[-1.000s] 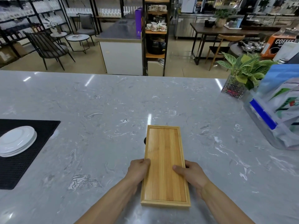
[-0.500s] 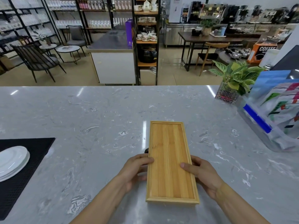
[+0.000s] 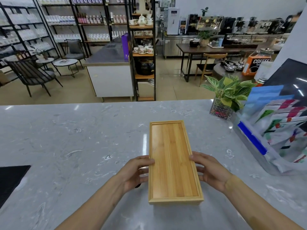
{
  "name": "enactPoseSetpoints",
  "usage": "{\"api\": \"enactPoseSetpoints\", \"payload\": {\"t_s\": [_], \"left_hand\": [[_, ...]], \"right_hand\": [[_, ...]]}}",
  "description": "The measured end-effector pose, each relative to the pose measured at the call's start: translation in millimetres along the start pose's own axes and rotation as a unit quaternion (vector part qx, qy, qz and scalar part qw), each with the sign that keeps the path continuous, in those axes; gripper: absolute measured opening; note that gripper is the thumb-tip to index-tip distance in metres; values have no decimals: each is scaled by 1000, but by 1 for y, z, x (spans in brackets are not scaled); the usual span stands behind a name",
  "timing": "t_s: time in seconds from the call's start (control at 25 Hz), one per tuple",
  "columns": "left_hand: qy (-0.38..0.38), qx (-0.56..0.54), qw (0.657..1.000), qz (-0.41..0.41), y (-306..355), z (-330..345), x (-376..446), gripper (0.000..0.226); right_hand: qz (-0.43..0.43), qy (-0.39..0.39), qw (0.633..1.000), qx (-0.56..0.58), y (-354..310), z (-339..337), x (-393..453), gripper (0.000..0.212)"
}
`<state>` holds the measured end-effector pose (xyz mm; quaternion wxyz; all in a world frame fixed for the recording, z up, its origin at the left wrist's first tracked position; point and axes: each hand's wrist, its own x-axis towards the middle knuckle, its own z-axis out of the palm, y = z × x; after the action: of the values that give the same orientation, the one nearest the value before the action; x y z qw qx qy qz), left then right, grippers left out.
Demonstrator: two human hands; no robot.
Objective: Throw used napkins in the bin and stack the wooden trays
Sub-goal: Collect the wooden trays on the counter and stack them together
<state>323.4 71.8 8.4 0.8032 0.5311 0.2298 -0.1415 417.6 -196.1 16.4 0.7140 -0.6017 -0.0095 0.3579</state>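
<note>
Bamboo tray [image 3: 172, 158] sits lengthwise mid-counter [image 3: 74, 138], left hand [image 3: 134, 173] and right hand [image 3: 211, 173] clamping its long sides, thumbs on the rim, fingers curled along the side walls; plant [image 3: 227, 93] far right.

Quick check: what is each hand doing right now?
Left hand: closed on the left long edge of the rectangular bamboo wooden tray.
Right hand: closed on its right long edge.

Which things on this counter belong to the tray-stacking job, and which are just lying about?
Part of the job:
wooden tray
left hand
right hand

Just lying about:
potted plant
black mat
clear bin of packets
</note>
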Motion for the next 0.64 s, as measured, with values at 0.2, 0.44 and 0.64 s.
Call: {"api": "enactPoseSetpoints", "payload": {"t_s": [0.2,0.44,0.64], "left_hand": [[2,-6,1000,10,28,23,62,26],[24,6,1000,17,74,55,152,16],[38,13,999,32,104,74,228,9]], "right_hand": [[-6,9,1000,-5,-35,-36,48,39],[-8,24,999,-25,-82,-87,128,43],[-19,45,999,-13,-107,-124,201,27]]}}
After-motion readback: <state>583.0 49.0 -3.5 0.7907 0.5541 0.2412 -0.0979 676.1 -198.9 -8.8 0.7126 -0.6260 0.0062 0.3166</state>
